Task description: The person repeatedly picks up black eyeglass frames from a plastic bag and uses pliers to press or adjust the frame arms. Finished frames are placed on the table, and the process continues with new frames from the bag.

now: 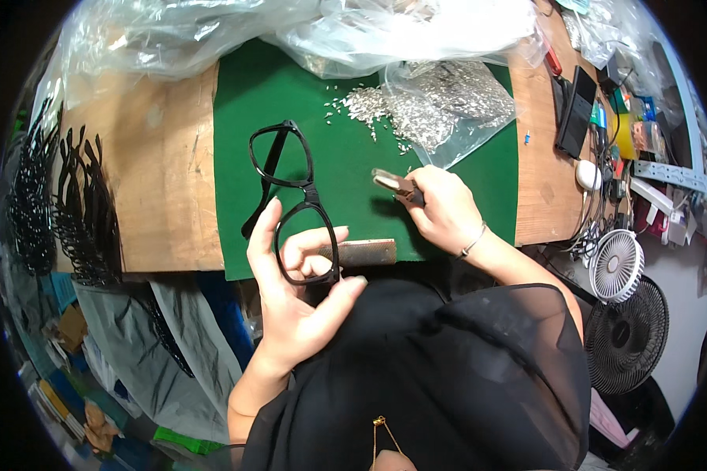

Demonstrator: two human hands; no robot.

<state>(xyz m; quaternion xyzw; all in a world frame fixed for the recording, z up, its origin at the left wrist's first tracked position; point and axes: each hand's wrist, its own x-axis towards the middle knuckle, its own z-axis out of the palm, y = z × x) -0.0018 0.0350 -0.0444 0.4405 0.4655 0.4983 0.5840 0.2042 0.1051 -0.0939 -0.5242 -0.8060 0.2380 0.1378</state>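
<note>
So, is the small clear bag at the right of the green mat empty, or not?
Not empty: many small silvery pieces show through the bag's clear plastic.

An open lane of green mat (346,166) runs between the glasses (312,194) in the left hand (297,315) and the tool (401,188) in the right hand (450,208). Plastic sheeting (173,39) blocks much of the mat's far edge; a bag (463,98) and loose bits (365,104) crowd its far right corner. A metal bar (367,252) obstructs the near edge. Bare tabletop (165,173) flanks the mat, hemmed by black bundles (86,216) at its left end and a phone (576,111) at its right.
</note>
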